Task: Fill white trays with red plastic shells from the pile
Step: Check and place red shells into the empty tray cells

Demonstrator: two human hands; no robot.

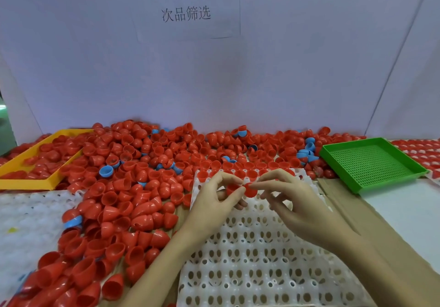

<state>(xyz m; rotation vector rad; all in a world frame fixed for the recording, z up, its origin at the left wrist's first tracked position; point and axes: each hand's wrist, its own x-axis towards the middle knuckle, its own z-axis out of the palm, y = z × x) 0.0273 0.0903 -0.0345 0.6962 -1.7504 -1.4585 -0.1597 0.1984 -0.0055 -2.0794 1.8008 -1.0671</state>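
Progress: early, I'd say | white tray (257, 259) under hands, only far row filled | left hand (214, 199), right hand (292, 202) each pinching a red shell (250, 189) | pile (123, 187) left of hands, big

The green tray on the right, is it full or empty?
Empty. The green tray shows its bare perforated floor, with no shells inside it.

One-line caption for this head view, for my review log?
Left hand and right hand pinch red plastic shells above a mostly unfilled white perforated tray, beside the red shell pile.
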